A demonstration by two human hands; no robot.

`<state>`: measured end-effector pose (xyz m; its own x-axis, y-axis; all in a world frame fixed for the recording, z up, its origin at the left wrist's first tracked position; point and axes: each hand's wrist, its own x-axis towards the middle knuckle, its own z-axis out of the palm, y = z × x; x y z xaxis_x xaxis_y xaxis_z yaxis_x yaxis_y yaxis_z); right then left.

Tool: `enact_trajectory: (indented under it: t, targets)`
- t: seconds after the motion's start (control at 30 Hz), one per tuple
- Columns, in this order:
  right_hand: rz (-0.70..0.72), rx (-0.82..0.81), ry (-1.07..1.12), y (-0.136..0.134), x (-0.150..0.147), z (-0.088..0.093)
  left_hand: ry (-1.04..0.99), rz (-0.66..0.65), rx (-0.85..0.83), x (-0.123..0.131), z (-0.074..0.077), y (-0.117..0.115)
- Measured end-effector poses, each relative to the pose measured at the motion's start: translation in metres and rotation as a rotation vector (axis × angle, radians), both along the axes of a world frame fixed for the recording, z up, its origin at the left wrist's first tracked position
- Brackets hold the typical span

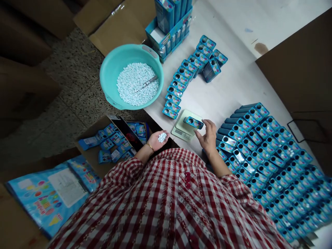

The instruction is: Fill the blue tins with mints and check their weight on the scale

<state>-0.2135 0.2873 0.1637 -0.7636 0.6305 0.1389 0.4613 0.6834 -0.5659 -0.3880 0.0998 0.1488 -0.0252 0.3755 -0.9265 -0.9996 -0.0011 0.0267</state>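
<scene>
My left hand [157,141] is palm up and cupped around a small heap of white candies [162,137], just off the table's near edge. A blue candy tin [194,122] with a round hole in its top stands on a pale kitchen scale [183,132]. Beside the tin's right end is my right hand [209,136], thumb and fingers apart with nothing held between them; whether a fingertip touches the tin I cannot tell. A turquoise basin [107,74] to the left holds many more white candies and a metal utensil [149,82] lying in them.
A curved row of blue tins [178,79] stands beyond the scale. Many holed tins [259,162] are packed together on the right. A display box [168,38] sits at the back. Below the table, a carton [90,155] holds small blue packs, near a dark phone-like slab [127,133].
</scene>
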Motion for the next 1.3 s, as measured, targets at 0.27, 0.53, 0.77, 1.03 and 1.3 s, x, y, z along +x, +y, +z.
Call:
enact_trajectory:
  t: [0.27,0.53,0.77,1.03,1.3]
  targets:
    - [-0.043,-0.297,-0.008,0.008,-0.004,-0.027,-0.017,-0.024,0.042,0.006,0.014,0.021]
    - [0.053,-0.137,0.03,0.002,-0.014,0.0,0.032,-0.012,0.064,-0.002,0.018,0.036]
    - [0.285,0.124,-0.17,-0.008,-0.022,0.046,0.041,0.026,0.159,0.002,0.015,0.072]
    - [0.265,0.168,-0.2,-0.006,-0.015,0.04,0.058,-0.013,0.196,0.002,0.015,0.087]
    - [0.328,0.251,-0.267,-0.009,-0.012,0.045,0.056,-0.035,0.19,0.004,0.01,0.088]
